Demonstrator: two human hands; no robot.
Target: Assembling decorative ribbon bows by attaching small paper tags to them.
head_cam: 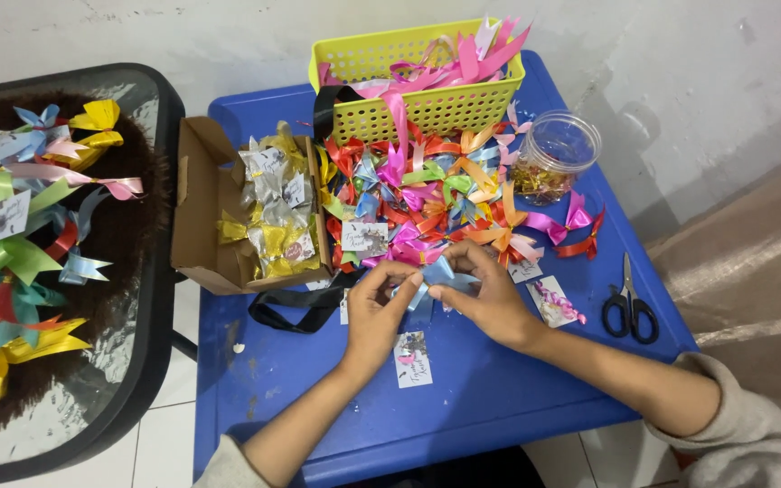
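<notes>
Head view, looking down on a blue worktop [463, 398].

1. Left hand [374, 312]: over the middle of the worktop, fingers curled, fingertips pinching the left end of a light-blue ribbon bow [436, 276].
2. Right hand [490, 298]: just beside the left, thumb and fingers pinched on the right side of the same bow. The bow sits between both hands, just above the worktop and at the near edge of the ribbon pile.
3. Pile of ribbon bows [427, 194]: red, orange, pink, green and blue, heaped behind the hands, reaching up to the basket.
4. Yellow perforated basket [381, 113]: at the far edge of the worktop, holding pink ribbon strips that spill over its front.
5. Clear plastic jar [558, 154]: right of the pile, open, with small gold pieces at the bottom.
6. Black-handled scissors [630, 307]: lying flat near the right edge, well apart from the hands.
7. Small printed tag cards: one [413, 360] just below the hands, another [555, 303] right of the right hand with a curl of pink ribbon on it.
8. Cardboard box [205, 212]: open, at the left edge, holding small wrapped packets in silver and gold.
9. Black ribbon [305, 307]: looped on the worktop beside the box, left of the left hand.
10. Dark side table [137, 298]: left of the worktop, carrying more finished bows in gold, green, blue and pink.
</notes>
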